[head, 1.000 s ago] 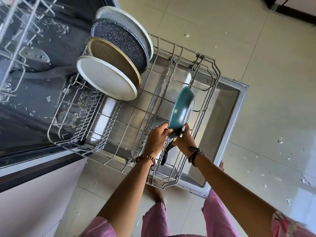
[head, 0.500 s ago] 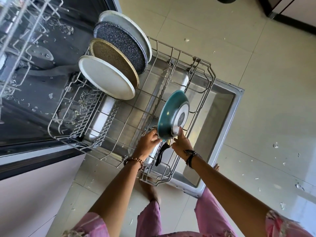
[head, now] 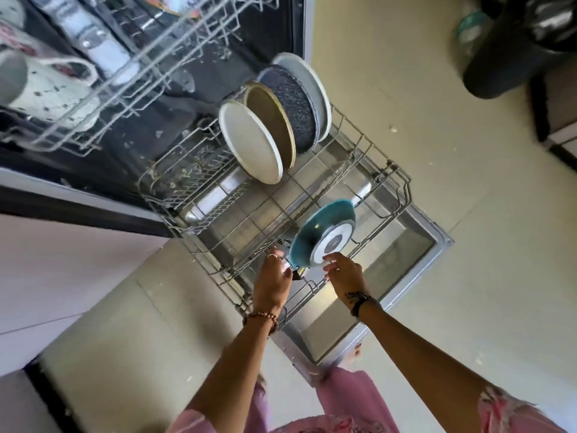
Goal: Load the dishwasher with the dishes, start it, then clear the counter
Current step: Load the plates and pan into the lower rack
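Note:
A teal frying pan (head: 312, 235) stands on edge in the front part of the dishwasher's lower rack (head: 402, 182), its white base turned toward me. My left hand (head: 271, 282) is curled round the pan's dark handle where it meets the rim; most of the handle is hidden under that hand. My right hand (head: 343, 270) touches the pan's base with straight fingertips. Several plates stand in a row at the rack's back: a white plate (head: 249, 142), a brown plate (head: 274, 120), a dark speckled plate (head: 290, 104) and another white plate (head: 315, 85).
The open dishwasher door (head: 406, 254) lies flat under the pulled-out rack. The upper rack (head: 175, 35) at top left holds a speckled mug (head: 56, 85). A black bin (head: 515, 48) stands on the tiled floor at top right. A pale cabinet front (head: 62, 260) is on the left.
The pan has turned from edge-on to base toward me and settled lower in the rack. My right hand went from holding the rim to fingertips on the base.

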